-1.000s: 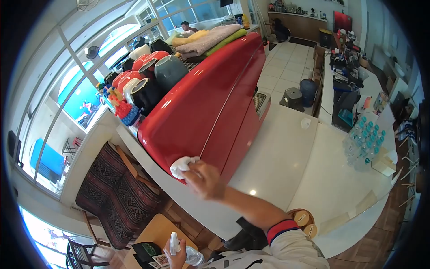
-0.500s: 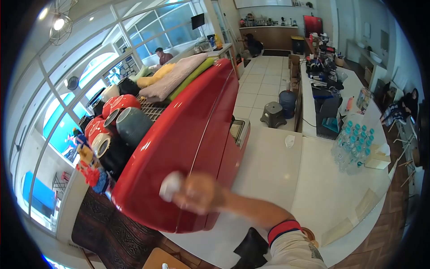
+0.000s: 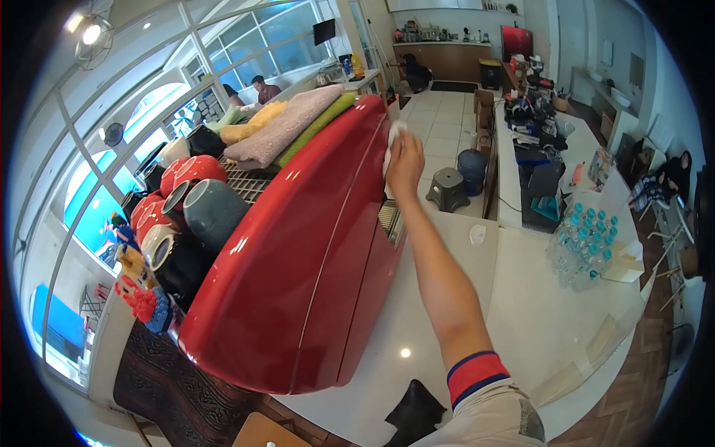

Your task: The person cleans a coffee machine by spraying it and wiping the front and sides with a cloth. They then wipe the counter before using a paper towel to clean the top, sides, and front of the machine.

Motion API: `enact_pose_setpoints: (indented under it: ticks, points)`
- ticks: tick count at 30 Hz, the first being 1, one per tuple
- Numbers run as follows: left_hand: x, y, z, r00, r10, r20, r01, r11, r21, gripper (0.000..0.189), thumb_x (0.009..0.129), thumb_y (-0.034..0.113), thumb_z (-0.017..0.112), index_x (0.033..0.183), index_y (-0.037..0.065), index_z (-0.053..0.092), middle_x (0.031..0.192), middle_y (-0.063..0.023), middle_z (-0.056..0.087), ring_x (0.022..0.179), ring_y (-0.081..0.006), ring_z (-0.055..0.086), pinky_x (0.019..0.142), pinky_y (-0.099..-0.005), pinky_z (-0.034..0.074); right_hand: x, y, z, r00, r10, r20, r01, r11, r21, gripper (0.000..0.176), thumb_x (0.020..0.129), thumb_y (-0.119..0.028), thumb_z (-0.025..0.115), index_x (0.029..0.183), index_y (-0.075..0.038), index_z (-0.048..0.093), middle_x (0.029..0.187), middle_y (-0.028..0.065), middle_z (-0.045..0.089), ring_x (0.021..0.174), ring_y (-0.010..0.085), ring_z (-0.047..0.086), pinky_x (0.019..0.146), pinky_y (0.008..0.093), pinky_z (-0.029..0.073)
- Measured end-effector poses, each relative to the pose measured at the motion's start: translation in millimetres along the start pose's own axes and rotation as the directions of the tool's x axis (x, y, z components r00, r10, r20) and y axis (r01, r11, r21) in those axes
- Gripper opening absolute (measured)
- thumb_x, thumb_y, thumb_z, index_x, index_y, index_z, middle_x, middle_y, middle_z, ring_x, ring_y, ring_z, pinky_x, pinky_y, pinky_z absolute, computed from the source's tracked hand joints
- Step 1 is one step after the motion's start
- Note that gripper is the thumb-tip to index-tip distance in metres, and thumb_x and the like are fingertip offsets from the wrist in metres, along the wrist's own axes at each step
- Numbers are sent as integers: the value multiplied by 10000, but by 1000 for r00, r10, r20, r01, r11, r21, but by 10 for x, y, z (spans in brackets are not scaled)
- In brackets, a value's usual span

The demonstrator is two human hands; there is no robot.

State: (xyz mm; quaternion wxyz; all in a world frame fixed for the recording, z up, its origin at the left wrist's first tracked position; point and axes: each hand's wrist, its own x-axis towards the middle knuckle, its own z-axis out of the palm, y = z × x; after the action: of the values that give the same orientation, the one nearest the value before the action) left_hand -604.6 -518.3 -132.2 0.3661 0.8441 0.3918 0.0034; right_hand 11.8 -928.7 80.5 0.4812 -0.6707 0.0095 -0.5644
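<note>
My right hand is stretched far forward, its fingers closed on a crumpled white cloth. The cloth lies against the far end of the side panel of a red espresso machine. Glossy and bulky, the machine fills the middle of the view on a white counter. On its top rack stand upside-down red cups, a grey cup and a black cup. Folded towels lie behind them. My left hand is out of view.
Several clear bottles with teal caps stand on the counter at right. A black item lies near the front edge. Small figurines sit at the machine's left end. Beyond are a grey stool, a blue water jug and people.
My right hand with the white cloth has moved from the near part of the red side panel forward and up to its far end. The arm is now straighter.
</note>
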Motion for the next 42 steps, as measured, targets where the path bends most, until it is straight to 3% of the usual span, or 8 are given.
enact_pose_setpoints:
  ticks: [8, 12, 20, 25, 31, 35, 38, 42]
  points:
    - [-276, 440, 53, 976, -198, -89, 179, 966, -189, 760, 881, 518, 706, 1393, 2, 484, 1333, -205, 536, 1182, -307, 541, 965, -423, 467, -411, -1225, -651, 929, -338, 154, 273, 903, 332, 408, 854, 79, 537, 1221, -79, 620, 1009, 175, 533, 872, 337, 605, 751, 420, 504]
    - [-192, 2, 87, 958, 153, -242, -203, 959, -197, 563, 881, 426, 734, 1213, -13, 616, 1081, -169, 655, 959, -278, 621, 820, -401, 513, -98, -1393, -426, 985, -138, 103, 117, 975, 190, 344, 858, 62, 496, 1158, -44, 627, 1006, 166, 529, 937, 341, 560, 826, 430, 458]
    - [-676, 338, 46, 871, 345, -350, -417, 896, -155, 149, 828, 125, 731, 838, 12, 633, 704, -108, 633, 641, -214, 630, 606, -354, 494, -1859, -2459, -1363, 651, -750, 116, 520, 552, 651, 270, 822, -1, 652, 1085, -65, 658, 1063, 178, 566, 865, 366, 623, 688, 436, 561]
    - [-835, 281, 44, 910, 264, -319, -345, 910, -230, 180, 841, 159, 728, 833, 7, 630, 706, -112, 631, 633, -218, 622, 609, -362, 492, -1193, -2633, -1272, 799, -550, 243, 409, 794, 451, 182, 809, -18, 683, 980, -82, 689, 1036, 155, 588, 839, 327, 615, 648, 422, 536]
    - [-949, 93, 73, 921, 221, -320, -306, 919, -247, 202, 850, 181, 729, 830, 4, 633, 710, -114, 631, 640, -224, 620, 614, -364, 486, -2387, -2265, -1487, 514, -849, 124, 606, 461, 648, 215, 759, -72, 763, 949, -73, 663, 1079, 146, 586, 721, 299, 609, 570, 375, 497]
    - [-986, 78, 13, 906, 243, -345, -318, 931, -180, 206, 861, 180, 720, 830, -2, 630, 709, -113, 626, 644, -216, 617, 616, -357, 487, -2667, -1885, -1567, 602, -752, 267, 405, 577, 709, 375, 790, -61, 760, 1110, -2, 574, 956, 148, 637, 799, 303, 661, 679, 375, 542]
    - [-1033, 142, -83, 922, 240, -305, -299, 941, -162, 196, 867, 170, 712, 851, -6, 627, 710, -107, 627, 649, -210, 616, 624, -349, 490, -2097, -1803, -1332, 892, -207, 401, 35, 918, 394, 254, 900, -9, 509, 1145, 36, 559, 995, 193, 588, 912, 378, 597, 806, 429, 503]
    - [-1004, -9, -123, 936, 240, -258, -284, 948, -147, 180, 874, 158, 705, 875, -3, 624, 720, -89, 629, 659, -187, 609, 631, -335, 488, -1403, -1477, -983, 968, -176, 179, 136, 966, 219, 284, 827, 62, 482, 1094, 47, 576, 1014, 209, 578, 954, 392, 571, 883, 419, 461]
